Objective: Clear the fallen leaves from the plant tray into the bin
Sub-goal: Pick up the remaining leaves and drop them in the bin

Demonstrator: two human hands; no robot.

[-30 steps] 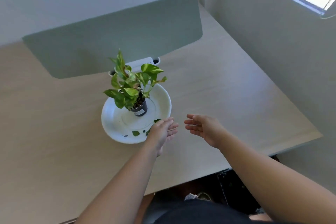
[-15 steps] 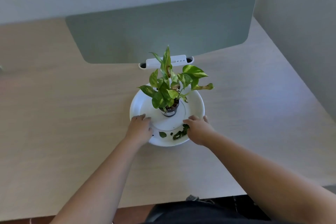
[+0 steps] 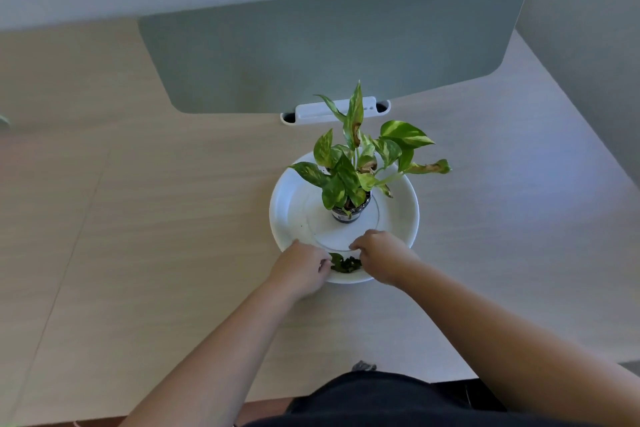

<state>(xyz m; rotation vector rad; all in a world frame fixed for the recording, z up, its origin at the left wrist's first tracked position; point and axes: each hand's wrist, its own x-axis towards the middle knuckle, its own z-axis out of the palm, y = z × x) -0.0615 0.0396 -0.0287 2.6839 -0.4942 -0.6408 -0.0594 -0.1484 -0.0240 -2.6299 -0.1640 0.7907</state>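
Observation:
A white round plant tray (image 3: 410,215) sits on the wooden desk, with a small dark pot (image 3: 349,213) holding a green variegated plant (image 3: 356,163) at its middle. A small heap of dark fallen leaves (image 3: 344,263) lies inside the tray's near rim. My left hand (image 3: 300,269) is at the heap's left side, thumb and curled fingers pinching its edge. My right hand (image 3: 385,258) is at the heap's right side, fingers curled down over it and thumb against the leaves. No bin is in view.
A grey-green divider panel (image 3: 332,35) stands across the back of the desk (image 3: 156,236), held by a white clamp (image 3: 334,111) just behind the plant. A wall rises on the right. The desk's near edge is right in front of my body.
The view has swung to centre on the tray. Both hands went from hovering above the desk onto the tray's near rim, then closed toward each other, bunching the scattered leaves into one heap.

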